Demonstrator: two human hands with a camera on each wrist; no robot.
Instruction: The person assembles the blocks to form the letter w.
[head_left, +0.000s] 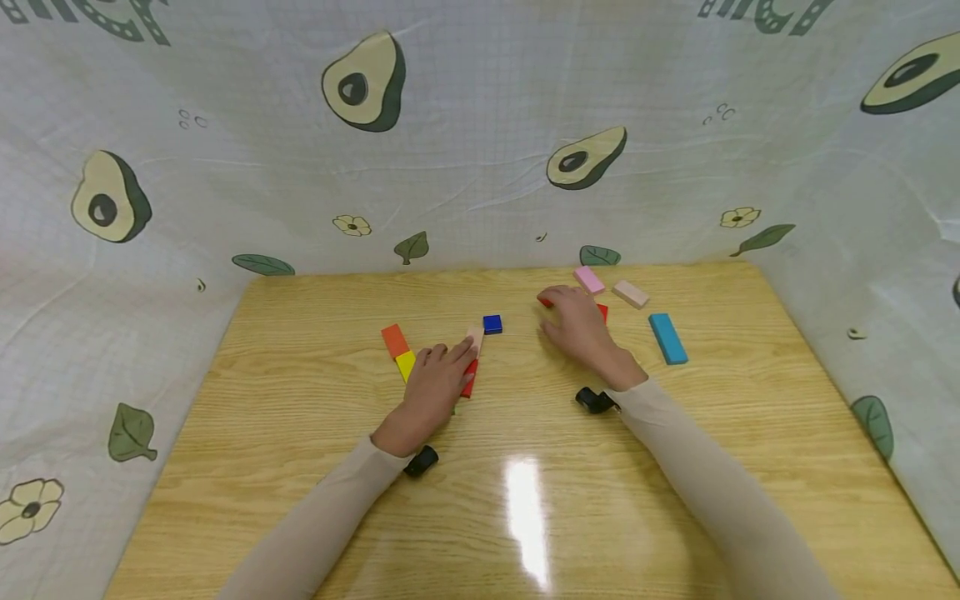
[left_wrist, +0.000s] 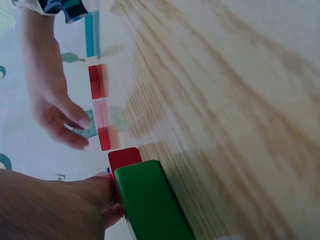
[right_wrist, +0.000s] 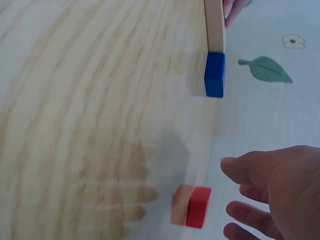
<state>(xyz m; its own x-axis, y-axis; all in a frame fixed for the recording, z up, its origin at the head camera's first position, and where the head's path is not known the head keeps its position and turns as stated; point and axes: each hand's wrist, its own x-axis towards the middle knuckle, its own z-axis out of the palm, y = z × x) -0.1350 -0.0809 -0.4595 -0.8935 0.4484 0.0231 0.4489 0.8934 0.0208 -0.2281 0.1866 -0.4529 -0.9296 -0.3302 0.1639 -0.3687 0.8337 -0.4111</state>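
Observation:
My left hand (head_left: 431, 383) lies low over a row of blocks, its fingers stretched onto a beige block (head_left: 477, 335) and the thumb beside a red block (head_left: 469, 387). A green block (left_wrist: 150, 200), mostly hidden from above, lines up with that red one. A dark blue block (head_left: 492, 324) sits at the row's far end. Left of the hand are an orange block (head_left: 394, 340) and a yellow block (head_left: 405, 363). My right hand (head_left: 581, 325) hovers with loosely bent fingers above a small red block (right_wrist: 199, 207), apart from it. Another red block (head_left: 603, 313) shows partly behind this hand.
Beyond the right hand lie a pink block (head_left: 589, 280) and a second beige block (head_left: 631, 293). A light blue block (head_left: 668, 338) rests to its right. A patterned cloth (head_left: 480, 150) hangs along the back and sides of the wooden table (head_left: 300, 433).

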